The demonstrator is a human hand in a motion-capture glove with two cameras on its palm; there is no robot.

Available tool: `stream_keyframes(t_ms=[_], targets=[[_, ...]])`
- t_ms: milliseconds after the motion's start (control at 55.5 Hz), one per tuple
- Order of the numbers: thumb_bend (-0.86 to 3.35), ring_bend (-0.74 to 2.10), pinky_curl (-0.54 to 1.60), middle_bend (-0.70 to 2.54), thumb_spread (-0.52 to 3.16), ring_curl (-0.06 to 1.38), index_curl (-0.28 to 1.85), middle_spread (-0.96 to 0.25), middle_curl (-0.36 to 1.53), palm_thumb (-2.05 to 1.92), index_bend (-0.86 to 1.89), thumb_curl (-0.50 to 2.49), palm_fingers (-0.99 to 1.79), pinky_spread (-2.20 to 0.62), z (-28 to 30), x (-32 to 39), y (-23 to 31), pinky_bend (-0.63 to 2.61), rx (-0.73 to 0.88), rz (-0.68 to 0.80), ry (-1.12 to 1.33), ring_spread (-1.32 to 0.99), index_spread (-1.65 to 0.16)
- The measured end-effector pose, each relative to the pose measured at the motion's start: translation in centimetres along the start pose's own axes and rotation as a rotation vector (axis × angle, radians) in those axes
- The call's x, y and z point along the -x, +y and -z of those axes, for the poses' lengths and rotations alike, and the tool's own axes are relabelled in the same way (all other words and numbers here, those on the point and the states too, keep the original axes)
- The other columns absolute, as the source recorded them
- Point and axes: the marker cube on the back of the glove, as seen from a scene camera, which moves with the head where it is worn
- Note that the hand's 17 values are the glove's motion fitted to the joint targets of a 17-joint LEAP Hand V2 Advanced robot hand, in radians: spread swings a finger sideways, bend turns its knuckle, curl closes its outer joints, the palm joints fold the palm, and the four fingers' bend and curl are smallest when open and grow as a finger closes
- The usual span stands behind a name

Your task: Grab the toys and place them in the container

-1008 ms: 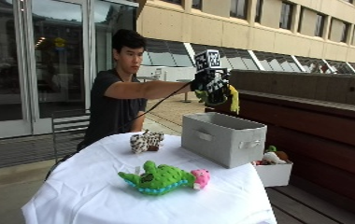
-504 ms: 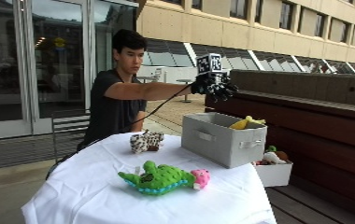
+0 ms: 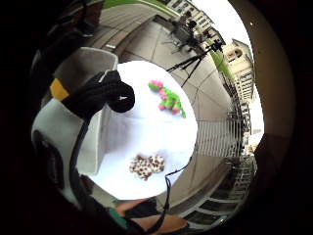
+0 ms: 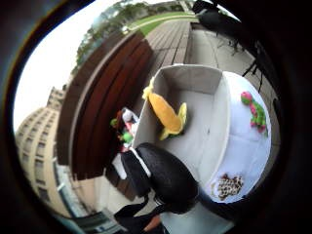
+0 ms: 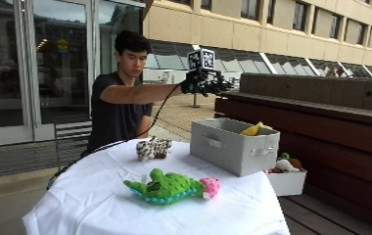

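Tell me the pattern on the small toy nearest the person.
White with brown spots, clearest in the outside view.

The person wears a dark, short-sleeved T-shirt; the sleeve ends above the elbow and the forearm below it is bare. The right hand is covered by a black glove with bulky, rounded finger pieces. In the thumb side palm view a glossy black finger of the glove carries a narrow white band at its 10 o'clock end. In the little finger side palm view a black woven strap forms a loop, with white plastic at its 7 o'clock side.
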Motion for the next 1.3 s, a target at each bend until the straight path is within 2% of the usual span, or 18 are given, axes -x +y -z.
stream_keyframes(t_ms=[270,576,720,900,1296], targets=[[-0.08,0.97,0.38,0.42,0.97,0.27,0.38,-0.10,0.44,-0.10,0.14,0.19,0.00,-0.02,0.3,-8.1,6.6,1.39,0.029,-0.079,0.020,-0.16,-0.35],[-0.09,0.94,0.35,0.41,0.97,0.25,0.32,-0.09,0.43,-0.12,0.13,0.18,-0.04,0.02,-4.1,-16.2,16.1,1.34,0.084,-0.114,-0.011,-0.15,-0.34],[-0.09,0.93,0.34,0.40,0.96,0.25,0.31,-0.09,0.43,-0.12,0.13,0.17,-0.03,0.03,-8.7,-17.0,19.2,1.32,0.099,-0.152,-0.028,-0.13,-0.34],[-0.10,0.89,0.34,0.38,0.93,0.23,0.30,-0.08,0.43,-0.13,0.14,0.17,-0.03,0.03,-13.2,-16.3,21.8,1.31,0.145,-0.124,-0.053,-0.12,-0.34],[-0.03,0.88,0.35,0.28,0.93,0.23,0.27,-0.07,0.41,-0.01,0.12,0.20,-0.01,0.03,-21.9,-15.7,23.6,1.37,0.338,-0.135,-0.051,-0.09,-0.33]])
